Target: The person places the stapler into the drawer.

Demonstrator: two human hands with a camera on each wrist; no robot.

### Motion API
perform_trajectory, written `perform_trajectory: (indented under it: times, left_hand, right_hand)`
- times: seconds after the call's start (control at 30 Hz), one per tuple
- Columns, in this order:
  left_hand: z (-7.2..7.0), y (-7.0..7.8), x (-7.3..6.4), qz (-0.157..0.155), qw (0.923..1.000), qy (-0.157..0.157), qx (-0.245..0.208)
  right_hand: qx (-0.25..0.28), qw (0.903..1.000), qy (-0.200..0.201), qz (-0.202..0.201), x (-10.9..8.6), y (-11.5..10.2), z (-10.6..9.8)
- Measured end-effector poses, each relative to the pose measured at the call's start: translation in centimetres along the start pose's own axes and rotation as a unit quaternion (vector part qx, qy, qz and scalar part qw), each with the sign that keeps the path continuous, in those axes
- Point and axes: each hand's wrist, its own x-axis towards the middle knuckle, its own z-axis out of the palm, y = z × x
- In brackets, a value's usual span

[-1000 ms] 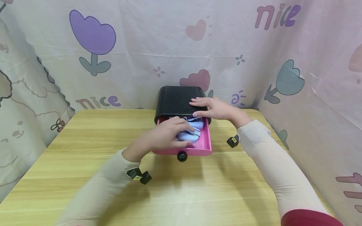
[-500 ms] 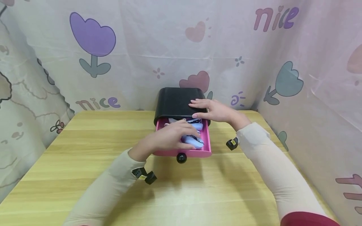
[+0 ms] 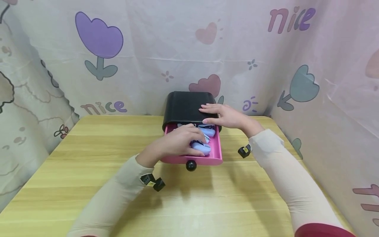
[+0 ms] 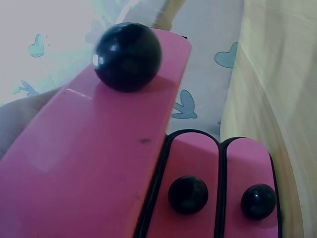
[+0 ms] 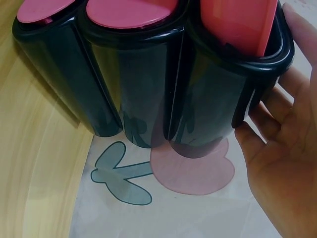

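A black cabinet (image 3: 189,107) with pink drawers stands at the back of the table. Its top pink drawer (image 3: 218,148) is pulled out, with a black ball knob (image 3: 191,165) on the front. Inside lie several light-blue rounded things with dark edges. My left hand (image 3: 180,141) reaches into the drawer, thumb and fingers around the nearest light-blue rounded thing (image 3: 202,148); its kind I cannot tell. The drawer front hides most of this hand in the left wrist view. My right hand (image 3: 229,116) lies on the cabinet's top right edge, fingers stretched out.
Two lower pink drawers (image 4: 193,158) with black knobs are pushed in below the open one. The cabinet stands on a wooden table (image 3: 103,148), close to a patterned curtain (image 3: 148,75) that hangs behind and at both sides.
My left hand has shifted right and slightly nearer inside the drawer, and the front light-blue thing has moved the same way. My right hand stays on the cabinet.
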Motion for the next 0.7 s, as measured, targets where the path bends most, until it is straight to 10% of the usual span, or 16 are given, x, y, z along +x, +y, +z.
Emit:
perform_trajectory:
  times: [0.7]
  left_hand:
    - [-0.67,-0.13,-0.73,-0.003,0.9999,0.001,-0.012]
  right_hand:
    - [0.003,1.0000,0.004,-0.002,-0.02,0.12,-0.05]
